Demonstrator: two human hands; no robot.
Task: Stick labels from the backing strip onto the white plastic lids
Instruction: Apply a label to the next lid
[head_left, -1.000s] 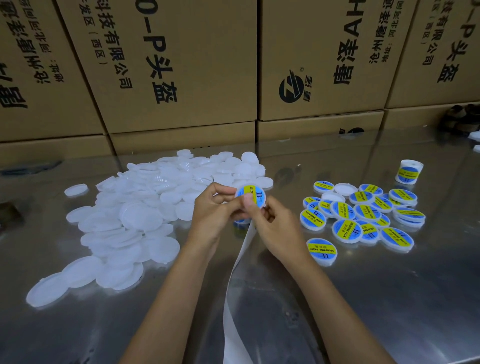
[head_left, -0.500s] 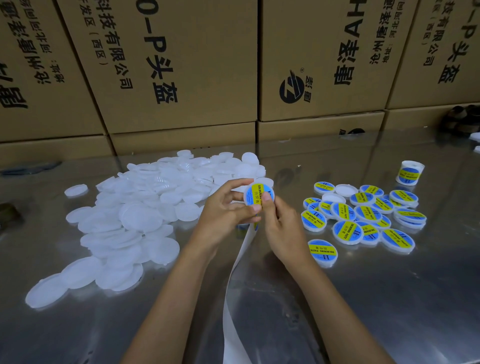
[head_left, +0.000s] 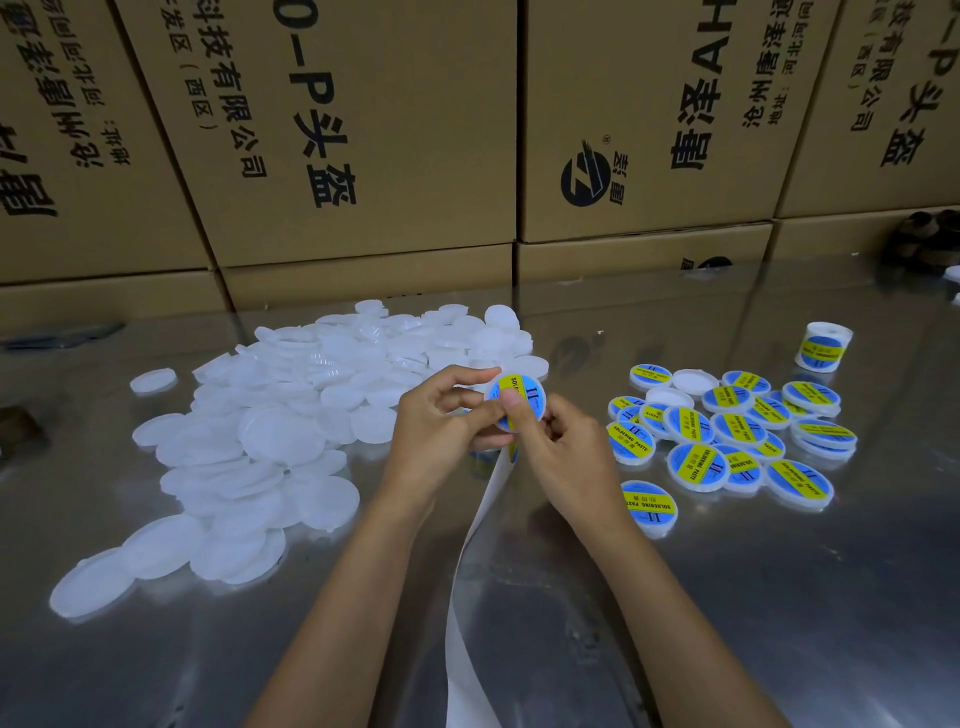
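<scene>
left hand (head_left: 441, 421) gripping labelled lid (head_left: 519, 402) | right hand (head_left: 563, 449) pinching lid, thumb pressing label (head_left: 524, 397) | strip (head_left: 467, 597) trailing over counter (head_left: 727, 623)

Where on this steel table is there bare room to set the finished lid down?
Bare steel table lies near-right, below the blue-and-yellow labelled lids, and in the strip between them and the white unlabelled lid pile. Both piles are crowded; the white backing strip crosses the centre.
</scene>
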